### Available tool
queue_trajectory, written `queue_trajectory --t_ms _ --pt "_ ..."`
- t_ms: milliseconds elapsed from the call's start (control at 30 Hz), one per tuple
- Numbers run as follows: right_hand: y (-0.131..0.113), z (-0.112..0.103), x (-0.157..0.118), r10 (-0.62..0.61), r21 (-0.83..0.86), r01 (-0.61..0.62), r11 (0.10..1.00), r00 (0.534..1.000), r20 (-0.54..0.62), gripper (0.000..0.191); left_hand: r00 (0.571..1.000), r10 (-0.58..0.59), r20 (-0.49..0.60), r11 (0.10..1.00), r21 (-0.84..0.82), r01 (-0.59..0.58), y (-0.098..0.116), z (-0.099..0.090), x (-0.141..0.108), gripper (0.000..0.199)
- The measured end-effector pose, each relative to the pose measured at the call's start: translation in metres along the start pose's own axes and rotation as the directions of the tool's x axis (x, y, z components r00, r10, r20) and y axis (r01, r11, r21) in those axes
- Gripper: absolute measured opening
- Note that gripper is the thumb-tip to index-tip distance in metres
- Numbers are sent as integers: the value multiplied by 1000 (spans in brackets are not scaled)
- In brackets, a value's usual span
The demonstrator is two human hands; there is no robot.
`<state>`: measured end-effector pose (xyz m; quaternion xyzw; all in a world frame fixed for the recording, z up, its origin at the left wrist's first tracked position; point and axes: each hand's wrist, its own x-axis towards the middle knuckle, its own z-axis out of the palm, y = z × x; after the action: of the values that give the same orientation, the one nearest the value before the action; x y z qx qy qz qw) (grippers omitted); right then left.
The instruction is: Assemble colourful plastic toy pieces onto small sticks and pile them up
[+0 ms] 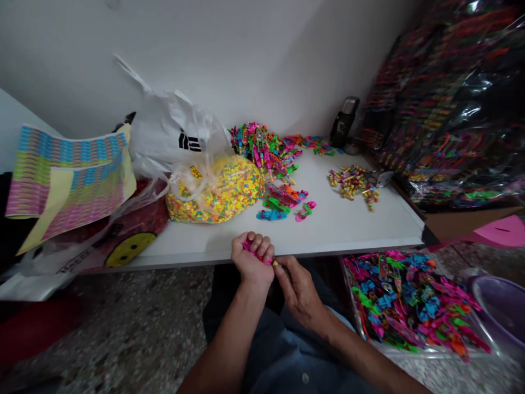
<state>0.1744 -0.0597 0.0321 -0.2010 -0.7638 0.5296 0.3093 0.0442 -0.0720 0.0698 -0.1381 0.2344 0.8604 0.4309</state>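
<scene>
At the table's front edge my left hand (253, 258) is closed around a pink plastic piece (255, 252). My right hand (298, 284) touches it from the right, thumb and forefinger pinching a small yellow piece (274, 263) at the end of the pink one. Just beyond lie a blue toy skateboard (271, 215), a green one (276, 204) and a pink one (305, 211). Behind these rises a heap of colourful toy pieces (262, 145). Small yellow and red pieces (348, 180) form a loose pile at the right of the table.
A clear bag of yellow beads (217, 191) and a white plastic bag (176, 126) stand left, beside printed sheets (74, 180). A dark flask (343, 123) stands at the back. Below right are a tray of toys (410, 301) and a purple basin (500, 306).
</scene>
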Motion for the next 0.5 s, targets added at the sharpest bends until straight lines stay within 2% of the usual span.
queue_trajectory --t_ms 200,300,400,500 --pt "4 5 1 19 26 -18 999 999 -41 15 1000 -7 0 1000 15 7 -4 1 3 22" --pt "5 0 11 40 34 -39 999 999 -19 18 998 -41 43 998 45 39 -2 8 16 22" --pt "10 -16 40 71 36 -69 997 996 -61 23 988 -19 154 993 115 1 6 17 41 31" --pt "18 -35 96 62 -13 -66 998 975 -212 30 965 118 232 951 253 -177 12 18 67 46"
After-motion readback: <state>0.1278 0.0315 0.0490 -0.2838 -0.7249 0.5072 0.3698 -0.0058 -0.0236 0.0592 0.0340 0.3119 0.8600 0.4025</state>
